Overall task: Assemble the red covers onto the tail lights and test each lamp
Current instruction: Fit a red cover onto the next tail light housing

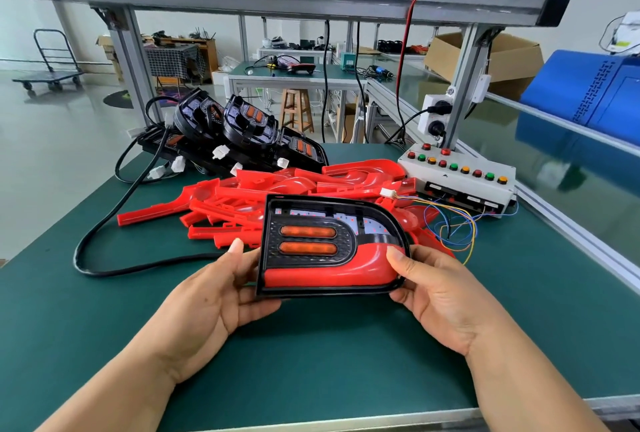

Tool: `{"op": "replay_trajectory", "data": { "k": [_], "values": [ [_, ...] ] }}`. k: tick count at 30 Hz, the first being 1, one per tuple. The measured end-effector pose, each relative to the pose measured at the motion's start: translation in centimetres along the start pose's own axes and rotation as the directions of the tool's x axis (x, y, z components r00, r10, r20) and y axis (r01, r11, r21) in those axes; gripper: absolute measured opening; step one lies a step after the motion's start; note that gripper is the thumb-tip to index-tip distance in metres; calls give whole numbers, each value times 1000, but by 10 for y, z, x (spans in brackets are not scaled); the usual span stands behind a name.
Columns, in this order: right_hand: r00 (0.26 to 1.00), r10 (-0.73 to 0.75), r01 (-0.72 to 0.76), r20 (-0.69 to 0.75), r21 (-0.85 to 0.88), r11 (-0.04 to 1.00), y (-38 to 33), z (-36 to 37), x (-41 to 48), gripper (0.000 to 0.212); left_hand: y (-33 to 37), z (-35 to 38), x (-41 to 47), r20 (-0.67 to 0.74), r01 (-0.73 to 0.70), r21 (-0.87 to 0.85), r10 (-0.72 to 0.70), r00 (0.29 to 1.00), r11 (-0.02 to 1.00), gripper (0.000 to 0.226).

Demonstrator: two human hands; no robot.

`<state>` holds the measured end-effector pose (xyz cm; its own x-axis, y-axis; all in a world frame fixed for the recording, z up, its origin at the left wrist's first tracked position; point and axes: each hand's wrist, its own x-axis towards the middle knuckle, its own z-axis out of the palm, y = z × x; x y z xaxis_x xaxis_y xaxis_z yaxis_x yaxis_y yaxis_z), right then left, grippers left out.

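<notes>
Bench [311,362]: green mat, fills the lower view.
Loose red covers [242,203]: a heap at 12 o'clock of the held tail light, just behind it.
Tail light stack [242,130]: black housings with leads, 11 o'clock, by the far edge.
Test box [457,175]: rows of coloured buttons, 2 o'clock.
Held tail light [332,248]: raised above the mat, centre of view, face towards the camera.
Red cover [329,270]: lies in the housing's lower strip and 4 o'clock bend.
Left hand [207,296]: grasps the housing's 9 o'clock edge, thumb on the front.
Right hand [440,293]: grasps the 4 o'clock corner, thumb on the cover.
White connector [388,193]: on thin coloured wires, 1 o'clock.
Risk: pressing at one corner only may seat the cover crooked or strain a clip; trailing wires may snag on the heap.
Unseen: the fingers behind the housing; whether the clips have caught; which lamp the connector serves.
</notes>
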<state>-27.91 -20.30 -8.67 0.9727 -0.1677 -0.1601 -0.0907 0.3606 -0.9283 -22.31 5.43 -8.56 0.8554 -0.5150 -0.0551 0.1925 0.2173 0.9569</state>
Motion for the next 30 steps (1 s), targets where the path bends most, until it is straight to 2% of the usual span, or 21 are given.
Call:
{"op": "replay_trajectory", "data": {
  "k": [5,10,14,26,30],
  "values": [
    [1000,-8,8,8,-46,999,0,3,0,40,-4,10,1,-69,-74,158,86,994,985,45],
    [1000,-23,22,-13,-61,998,2,4,0,45,-2,9,1,-67,-51,86,57,996,995,46],
    [1000,-29,29,-1,-64,998,3,4,-1,39,-5,8,3,-95,-48,136,61,994,990,45],
    [999,-29,27,-15,-79,997,3,3,0,44,-9,0,7,-41,-38,185,47,998,982,37],
    [995,-74,62,-62,-175,983,5,4,-3,48,-6,-2,6,-3,1,288,0,1000,958,32]
  ]
}}
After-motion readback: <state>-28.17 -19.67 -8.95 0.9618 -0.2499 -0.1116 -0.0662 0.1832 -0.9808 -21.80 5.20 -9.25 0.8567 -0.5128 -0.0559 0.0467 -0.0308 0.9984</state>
